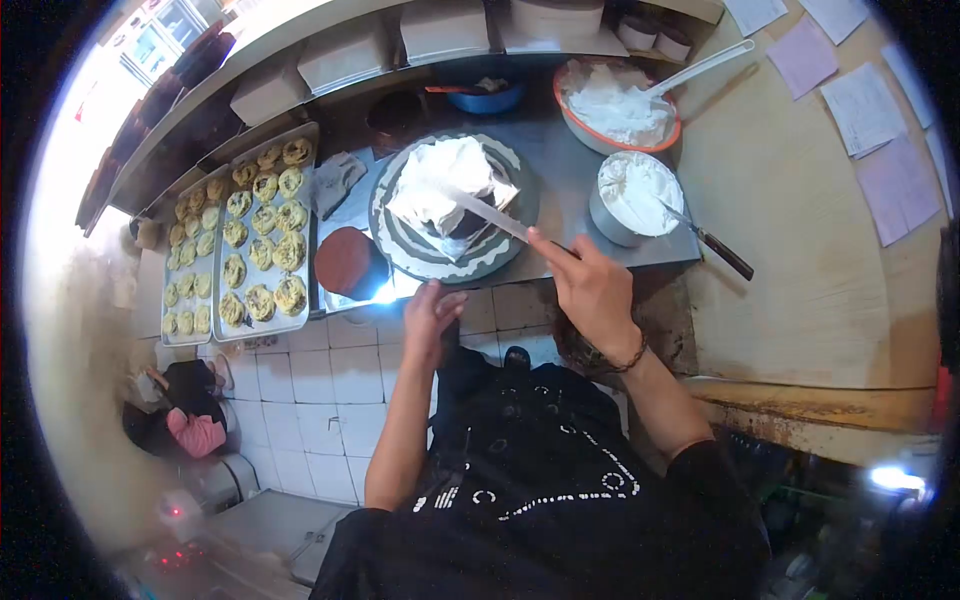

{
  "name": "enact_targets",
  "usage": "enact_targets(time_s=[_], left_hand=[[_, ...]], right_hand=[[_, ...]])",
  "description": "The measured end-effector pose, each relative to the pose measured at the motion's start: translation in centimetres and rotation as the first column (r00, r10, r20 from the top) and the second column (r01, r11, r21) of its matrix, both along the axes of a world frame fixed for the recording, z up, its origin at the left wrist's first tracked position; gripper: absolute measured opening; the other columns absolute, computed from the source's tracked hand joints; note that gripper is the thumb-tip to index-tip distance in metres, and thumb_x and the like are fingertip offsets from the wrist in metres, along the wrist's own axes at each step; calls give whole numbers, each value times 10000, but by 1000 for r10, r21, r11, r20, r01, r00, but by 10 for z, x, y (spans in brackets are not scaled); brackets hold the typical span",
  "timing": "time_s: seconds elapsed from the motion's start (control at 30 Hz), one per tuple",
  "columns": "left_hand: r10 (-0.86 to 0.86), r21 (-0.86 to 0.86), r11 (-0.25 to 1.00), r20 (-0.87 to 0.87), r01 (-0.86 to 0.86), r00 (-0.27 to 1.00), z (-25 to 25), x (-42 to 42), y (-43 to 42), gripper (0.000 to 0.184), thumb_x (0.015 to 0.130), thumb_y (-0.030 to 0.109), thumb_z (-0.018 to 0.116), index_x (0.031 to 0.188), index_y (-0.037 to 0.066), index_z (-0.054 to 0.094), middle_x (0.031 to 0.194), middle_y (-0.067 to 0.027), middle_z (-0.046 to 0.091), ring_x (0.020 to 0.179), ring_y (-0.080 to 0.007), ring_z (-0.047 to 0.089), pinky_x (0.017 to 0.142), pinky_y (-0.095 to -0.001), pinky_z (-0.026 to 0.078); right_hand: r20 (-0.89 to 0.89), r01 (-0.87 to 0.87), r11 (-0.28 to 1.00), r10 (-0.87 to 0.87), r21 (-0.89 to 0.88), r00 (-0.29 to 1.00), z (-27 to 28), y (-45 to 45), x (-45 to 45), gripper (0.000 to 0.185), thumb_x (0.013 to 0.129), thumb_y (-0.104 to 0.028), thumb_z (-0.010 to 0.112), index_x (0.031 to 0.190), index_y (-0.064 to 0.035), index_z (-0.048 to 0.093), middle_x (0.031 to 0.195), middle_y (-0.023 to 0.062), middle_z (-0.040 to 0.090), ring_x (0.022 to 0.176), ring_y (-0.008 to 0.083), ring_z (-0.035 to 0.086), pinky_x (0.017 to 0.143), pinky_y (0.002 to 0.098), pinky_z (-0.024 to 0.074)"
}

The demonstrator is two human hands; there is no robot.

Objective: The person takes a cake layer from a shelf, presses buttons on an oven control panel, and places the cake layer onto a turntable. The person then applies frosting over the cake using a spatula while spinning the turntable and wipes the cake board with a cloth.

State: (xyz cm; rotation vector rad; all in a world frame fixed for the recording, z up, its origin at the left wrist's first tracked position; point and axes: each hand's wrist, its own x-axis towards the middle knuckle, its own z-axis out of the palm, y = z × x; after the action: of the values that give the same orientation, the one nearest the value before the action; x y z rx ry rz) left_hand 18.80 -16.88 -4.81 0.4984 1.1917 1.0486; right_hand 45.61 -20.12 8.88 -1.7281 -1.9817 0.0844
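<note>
My right hand (592, 292) is closed around the handle of a long icing spatula (490, 213). Its blade reaches left onto the white cream on top of a cake (445, 190). Dark cake shows at the lower right side, where the cream does not cover it. The cake stands on a round turntable (400, 255) smeared with cream. At the turntable's near edge is my left hand (432, 312), its fingers partly curled and apart, with nothing held. Right of the turntable stands a metal pot of white cream (622, 215) with a dark-handled spatula (725, 256) in it.
An orange-rimmed bowl of cream (620, 115) holds a white spatula. A brown round cake layer (345, 262) sits left, beside trays of pastries (308, 215). Boxes (345, 55) line the shelf above. Papers (865, 110) hang at right. Another person (190, 415) is low at left.
</note>
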Motion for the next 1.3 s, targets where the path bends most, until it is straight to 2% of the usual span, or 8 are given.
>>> enact_targets(time_s=[0.07,0.17,0.27,0.47,0.83,0.97,1.1,1.3], left_hand=[[63,5,998,15,-63,998,-2,-9,6,449,1084,350,576,1365,0,551,1256,-141,674,1051,-293,734,840,-355,587],[191,44,981,-21,-190,981,-8,-16,22,340,1053,346,612,1247,67,591,1155,-59,639,996,-239,685,838,-382,591],[165,71,984,0,-164,986,-15,-26,26,301,1038,322,633,1217,83,595,1102,-33,631,1009,-235,678,845,-394,594],[95,72,993,-4,-94,996,-6,-1,11,379,1039,301,659,1279,27,553,1181,-102,636,998,-288,714,828,-399,602],[157,37,987,54,-159,986,-25,20,5,408,1063,385,638,1274,45,558,1176,-110,687,940,-234,740,731,-345,587],[-374,-59,926,4,373,927,2,26,-12,511,1054,453,635,1328,26,573,1105,-120,713,958,-222,736,762,-343,589],[159,-53,986,58,-156,986,-26,5,14,657,1000,555,673,1356,17,551,1121,-144,710,935,-226,733,761,-344,586],[-351,-37,936,-23,350,936,-2,19,-4,656,1015,591,630,1316,11,570,1135,-186,727,914,-235,745,756,-368,599]], right_hand=[[196,11,994,-32,109,980,-20,3,2,486,955,-129,677,1395,-334,700,836,86,579,742,288,673,628,400,527],[107,99,995,-98,-1,989,-26,7,5,483,944,-150,683,1395,-323,694,837,127,595,765,330,673,656,443,548],[-329,-111,991,80,-78,941,-12,14,17,461,949,-164,679,1385,-311,701,876,134,622,782,356,671,700,464,554],[-25,14,993,-17,-117,1000,-5,10,22,447,947,-175,691,1376,-302,707,892,115,630,792,362,669,705,475,546],[23,91,995,-92,39,996,-9,4,9,476,934,-121,689,1375,-297,707,851,105,592,693,365,653,604,489,525],[1,75,997,-75,-23,997,-2,0,2,499,932,-123,693,1397,-304,689,850,119,598,706,383,658,618,500,537],[7,69,995,-68,-74,998,-5,1,0,514,930,-128,701,1411,-308,677,871,123,612,722,388,665,636,510,544],[-30,74,991,-78,-107,997,-7,1,-4,486,959,-162,696,1426,-293,666,887,130,625,761,393,679,672,506,553]])
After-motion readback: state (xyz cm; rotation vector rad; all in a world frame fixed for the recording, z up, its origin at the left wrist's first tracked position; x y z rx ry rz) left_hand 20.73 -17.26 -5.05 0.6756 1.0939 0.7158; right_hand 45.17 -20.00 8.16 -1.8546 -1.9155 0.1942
